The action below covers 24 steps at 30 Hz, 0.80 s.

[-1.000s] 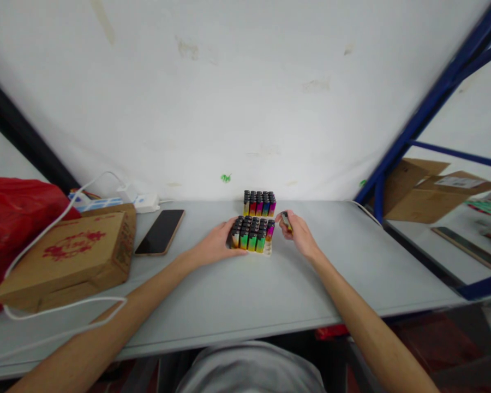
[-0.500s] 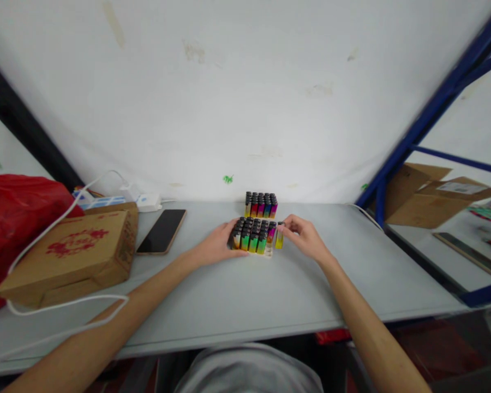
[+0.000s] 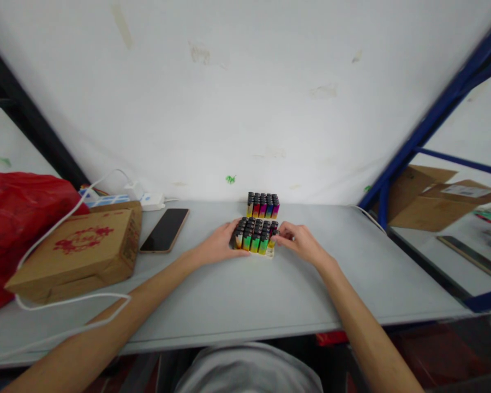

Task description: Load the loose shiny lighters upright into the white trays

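Observation:
Rows of black-topped lighters [image 3: 255, 240] with green, yellow and purple bodies stand upright in a pale tray [image 3: 269, 252]. My left hand [image 3: 220, 245] is wrapped round the left side of this group, thumb at the front. At the tray's right front, my right hand [image 3: 298, 239] pinches a yellow lighter [image 3: 271, 242] by its black top, its body partly behind other things. Just behind stands a second block of lighters [image 3: 263, 206], with red, purple and blue bodies, touched by neither hand.
A phone [image 3: 165, 230] lies left of my left hand. Further left are a brown cardboard box [image 3: 82, 245], a red bag [image 3: 20, 218] and a white cable [image 3: 69, 302]. At the right, a blue metal frame [image 3: 425, 123] stands before an open carton [image 3: 429, 202].
My right hand has moved left with the yellow lighter, from beside the tray to its right front part. The view has shifted slightly. My left hand keeps its hold.

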### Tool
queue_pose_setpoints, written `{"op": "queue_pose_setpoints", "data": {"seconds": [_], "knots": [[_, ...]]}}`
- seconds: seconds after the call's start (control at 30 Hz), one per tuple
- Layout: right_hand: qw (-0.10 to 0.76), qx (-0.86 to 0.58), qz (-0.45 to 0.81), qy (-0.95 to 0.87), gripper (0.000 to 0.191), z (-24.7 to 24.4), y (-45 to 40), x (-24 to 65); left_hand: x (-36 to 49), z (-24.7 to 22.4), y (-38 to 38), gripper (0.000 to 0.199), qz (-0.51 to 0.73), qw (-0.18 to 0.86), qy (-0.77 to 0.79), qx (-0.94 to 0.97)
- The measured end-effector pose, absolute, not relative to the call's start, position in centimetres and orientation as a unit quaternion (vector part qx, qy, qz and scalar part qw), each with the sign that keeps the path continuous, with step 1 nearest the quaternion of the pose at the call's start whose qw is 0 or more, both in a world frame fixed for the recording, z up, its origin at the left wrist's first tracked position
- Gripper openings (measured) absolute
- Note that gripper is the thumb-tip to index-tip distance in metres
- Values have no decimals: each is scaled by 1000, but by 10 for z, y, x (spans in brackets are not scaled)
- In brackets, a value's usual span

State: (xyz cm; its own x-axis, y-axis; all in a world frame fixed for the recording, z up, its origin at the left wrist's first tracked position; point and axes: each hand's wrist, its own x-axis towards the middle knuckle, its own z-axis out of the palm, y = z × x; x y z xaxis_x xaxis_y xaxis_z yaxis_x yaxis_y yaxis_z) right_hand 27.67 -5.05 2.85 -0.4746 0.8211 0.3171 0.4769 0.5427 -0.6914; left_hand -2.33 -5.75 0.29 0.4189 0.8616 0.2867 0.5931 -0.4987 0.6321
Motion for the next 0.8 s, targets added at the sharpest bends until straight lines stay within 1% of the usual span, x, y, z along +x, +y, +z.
{"op": "queue_pose_setpoints", "data": {"seconds": [0.13,0.27,0.37,0.43,0.53,0.63,0.8], "knots": [[290,-409,243,-830,45,25,-49,277,-24,4,-58,102,300,221,444,815],[275,-400,254,-837,55,31,-54,281,-23,6,-60,99,305,219,446,813],[290,-415,247,-826,60,36,-55,284,-19,5,-62,95,307,210,442,816],[321,-436,238,-807,61,35,-53,283,-14,3,-61,93,310,196,447,816],[368,-465,210,-777,57,24,-45,281,-3,1,-53,95,313,182,460,811],[378,-461,201,-777,45,8,-35,278,8,4,-43,92,319,173,450,816],[406,-456,198,-766,48,-11,-21,275,23,9,-33,94,363,160,434,809]]}}
